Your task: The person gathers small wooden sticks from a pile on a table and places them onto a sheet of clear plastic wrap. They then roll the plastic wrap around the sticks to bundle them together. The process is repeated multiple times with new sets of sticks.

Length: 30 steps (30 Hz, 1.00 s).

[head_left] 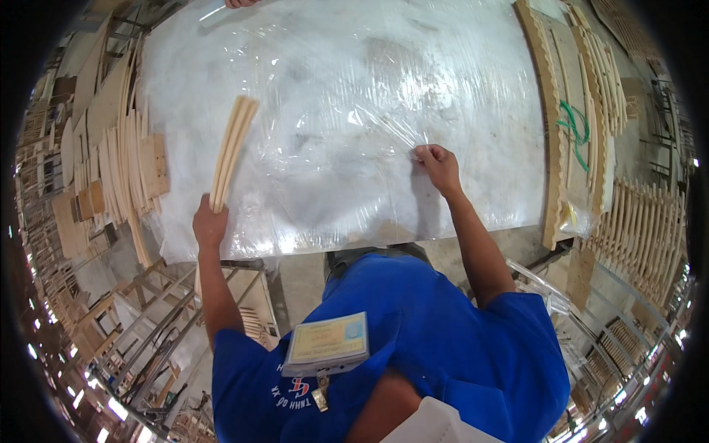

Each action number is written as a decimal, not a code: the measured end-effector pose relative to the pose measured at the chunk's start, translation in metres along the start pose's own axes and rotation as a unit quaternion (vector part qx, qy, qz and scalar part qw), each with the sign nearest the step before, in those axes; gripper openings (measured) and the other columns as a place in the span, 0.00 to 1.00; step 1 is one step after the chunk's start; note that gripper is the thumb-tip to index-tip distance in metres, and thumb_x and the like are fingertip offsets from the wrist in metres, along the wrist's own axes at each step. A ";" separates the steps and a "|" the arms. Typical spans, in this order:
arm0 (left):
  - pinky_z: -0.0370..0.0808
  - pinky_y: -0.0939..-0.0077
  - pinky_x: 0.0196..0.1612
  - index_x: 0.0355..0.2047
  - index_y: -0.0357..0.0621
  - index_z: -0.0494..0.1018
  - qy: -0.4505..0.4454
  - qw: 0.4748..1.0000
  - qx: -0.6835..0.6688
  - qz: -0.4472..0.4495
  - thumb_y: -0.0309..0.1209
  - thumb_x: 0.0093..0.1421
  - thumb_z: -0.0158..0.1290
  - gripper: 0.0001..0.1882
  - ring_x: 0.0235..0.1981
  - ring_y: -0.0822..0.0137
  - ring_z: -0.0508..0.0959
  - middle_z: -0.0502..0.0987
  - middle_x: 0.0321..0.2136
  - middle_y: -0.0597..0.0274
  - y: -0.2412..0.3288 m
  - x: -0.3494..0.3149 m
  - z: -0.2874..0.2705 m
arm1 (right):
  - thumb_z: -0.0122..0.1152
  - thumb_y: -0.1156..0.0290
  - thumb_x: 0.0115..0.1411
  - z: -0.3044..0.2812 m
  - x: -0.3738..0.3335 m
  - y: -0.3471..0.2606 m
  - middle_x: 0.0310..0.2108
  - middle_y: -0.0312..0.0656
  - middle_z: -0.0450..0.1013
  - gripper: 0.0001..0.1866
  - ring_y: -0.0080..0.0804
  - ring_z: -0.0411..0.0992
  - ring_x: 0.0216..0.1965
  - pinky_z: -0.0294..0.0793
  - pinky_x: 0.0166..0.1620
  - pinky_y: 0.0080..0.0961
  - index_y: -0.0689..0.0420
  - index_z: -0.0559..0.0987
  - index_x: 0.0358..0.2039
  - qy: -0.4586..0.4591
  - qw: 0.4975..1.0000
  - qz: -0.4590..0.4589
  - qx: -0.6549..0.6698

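Observation:
My left hand [210,221] is closed round the near end of a small bundle of pale wooden strips [235,144], held tilted over the left part of the table. Between the fingertips of my right hand [438,164] is pinched a clear plastic film [395,127], drawn into creases that run up and to the left. The film appears to lie across much of the white tabletop [473,81], though its edges are hard to make out.
At the far edge another person's hand [241,4] shows. Wooden strips [122,166] are stacked along the left side. On the right lie scalloped wooden boards [550,111] and a green cord [576,133]. A rack of wooden rods [639,229] stands beyond them.

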State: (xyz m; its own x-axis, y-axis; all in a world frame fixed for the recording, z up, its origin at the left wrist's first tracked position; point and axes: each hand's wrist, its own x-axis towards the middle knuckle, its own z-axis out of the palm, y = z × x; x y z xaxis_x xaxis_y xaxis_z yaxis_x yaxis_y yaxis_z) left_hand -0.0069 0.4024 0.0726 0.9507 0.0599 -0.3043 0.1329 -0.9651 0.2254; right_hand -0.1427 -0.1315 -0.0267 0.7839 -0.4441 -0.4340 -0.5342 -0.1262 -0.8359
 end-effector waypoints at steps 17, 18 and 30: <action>0.80 0.53 0.45 0.54 0.40 0.78 -0.348 0.867 0.103 0.342 0.33 0.55 0.63 0.25 0.41 0.49 0.85 0.86 0.39 0.49 0.187 0.076 0.076 | 0.61 0.52 0.77 0.019 -0.038 -0.029 0.29 0.32 0.75 0.21 0.22 0.71 0.32 0.69 0.40 0.22 0.58 0.87 0.39 0.031 0.974 0.010 0.225; 0.81 0.54 0.43 0.54 0.39 0.78 -0.385 0.853 0.090 0.341 0.34 0.55 0.62 0.25 0.37 0.51 0.86 0.87 0.37 0.50 0.186 0.083 0.069 | 0.60 0.54 0.77 0.028 -0.032 -0.041 0.31 0.34 0.77 0.20 0.24 0.72 0.34 0.70 0.43 0.23 0.58 0.88 0.42 0.052 0.978 -0.033 0.201; 0.75 0.66 0.27 0.31 0.36 0.78 -0.660 0.733 0.039 0.163 0.29 0.51 0.63 0.10 0.21 0.64 0.79 0.79 0.21 0.57 0.217 0.129 0.065 | 0.59 0.62 0.73 0.054 0.017 -0.069 0.56 0.44 0.78 0.18 0.46 0.70 0.63 0.60 0.72 0.54 0.52 0.82 0.60 0.112 0.844 -0.402 -0.336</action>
State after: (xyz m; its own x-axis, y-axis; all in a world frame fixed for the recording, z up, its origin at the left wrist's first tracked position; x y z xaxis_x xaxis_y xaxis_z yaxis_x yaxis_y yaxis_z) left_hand 0.1265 0.1838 0.0221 -0.1765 -0.4255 -0.8876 -0.1069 -0.8881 0.4470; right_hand -0.0753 -0.0823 0.0051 0.9392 -0.1219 0.3210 0.0247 -0.9085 -0.4172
